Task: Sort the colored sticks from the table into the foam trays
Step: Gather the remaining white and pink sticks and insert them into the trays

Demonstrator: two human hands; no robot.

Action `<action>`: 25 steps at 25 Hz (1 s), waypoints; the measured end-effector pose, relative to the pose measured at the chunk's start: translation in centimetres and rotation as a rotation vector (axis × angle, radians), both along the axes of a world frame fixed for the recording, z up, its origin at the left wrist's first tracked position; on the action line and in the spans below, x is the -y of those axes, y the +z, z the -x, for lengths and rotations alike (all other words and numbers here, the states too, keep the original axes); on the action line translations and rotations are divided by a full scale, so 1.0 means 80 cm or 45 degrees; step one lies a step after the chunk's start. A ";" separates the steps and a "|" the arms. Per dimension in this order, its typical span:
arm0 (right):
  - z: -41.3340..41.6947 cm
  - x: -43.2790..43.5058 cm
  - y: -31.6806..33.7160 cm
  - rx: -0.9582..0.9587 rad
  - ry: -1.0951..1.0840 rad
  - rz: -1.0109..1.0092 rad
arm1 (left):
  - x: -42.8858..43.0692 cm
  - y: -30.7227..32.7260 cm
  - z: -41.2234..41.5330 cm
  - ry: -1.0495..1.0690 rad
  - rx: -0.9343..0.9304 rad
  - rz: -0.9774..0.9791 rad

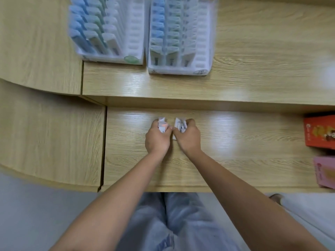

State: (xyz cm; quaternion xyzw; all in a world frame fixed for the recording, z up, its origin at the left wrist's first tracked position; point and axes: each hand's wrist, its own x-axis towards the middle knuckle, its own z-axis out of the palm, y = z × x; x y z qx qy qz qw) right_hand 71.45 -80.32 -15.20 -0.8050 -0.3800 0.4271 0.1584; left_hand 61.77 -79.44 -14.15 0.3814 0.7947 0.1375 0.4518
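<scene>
Pale jeans nearest, at 6 o'clock, with two bare forearms reaching up from them onto the wooden counter. Left hand curled tight around a small bundle of sticks, mostly white with a pinkish end showing between the fingers. Right hand just beside it at 3 o'clock, likewise closed around a bunch of white sticks; thumbs nearly touching, exact count too blurred to tell. Farther out, on a raised step of the counter: left foam tray at 11 o'clock and right foam tray at 12 o'clock, side by side, each with blue, green and white sticks standing in rows and bare slots along the right side. Orange box and pink box at the 3 o'clock edge.
</scene>
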 end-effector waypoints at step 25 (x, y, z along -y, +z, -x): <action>-0.039 0.001 0.038 0.078 0.004 -0.199 | 0.002 0.006 0.015 0.117 0.104 -0.074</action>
